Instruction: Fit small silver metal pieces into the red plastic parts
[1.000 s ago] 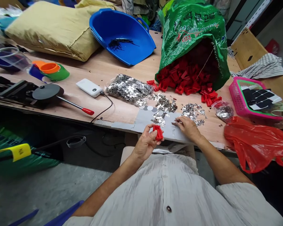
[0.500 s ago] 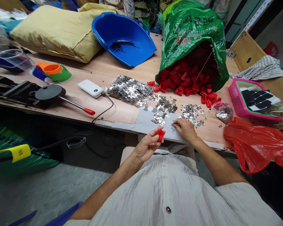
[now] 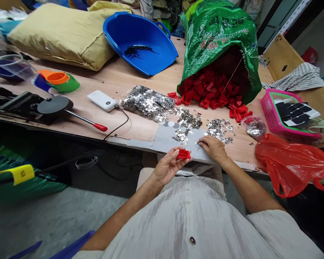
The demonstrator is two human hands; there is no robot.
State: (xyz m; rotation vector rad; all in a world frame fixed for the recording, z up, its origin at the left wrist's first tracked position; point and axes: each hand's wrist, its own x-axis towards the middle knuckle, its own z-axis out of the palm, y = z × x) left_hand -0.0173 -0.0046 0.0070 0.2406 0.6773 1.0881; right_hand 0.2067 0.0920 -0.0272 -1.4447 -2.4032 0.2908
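Observation:
My left hand [image 3: 169, 165] is closed around a small red plastic part [image 3: 183, 154], its hollow side facing up, at the table's front edge. To its right, my right hand [image 3: 214, 146] pinches at a grey sheet [image 3: 164, 138]; a small metal piece [image 3: 199, 142] seems to show at its fingertips. Small silvery metal pieces [image 3: 182, 136] lie on the sheet between the hands. Another heap of metal pieces [image 3: 218, 129] spreads just beyond my right hand, and a darker heap [image 3: 188, 118] lies farther back.
A green woven sack [image 3: 218, 25] spills red plastic parts [image 3: 210, 90] at the back. A clear bag of metal pieces [image 3: 147, 102], a power bank [image 3: 102, 100] and a lever tool [image 3: 55, 105] stand left. A pink basket [image 3: 270, 115] and red plastic bag [image 3: 294, 162] lie right.
The red part in my left hand has turned and now lies lengthwise across the fingers. My right hand stays pinched in nearly the same place.

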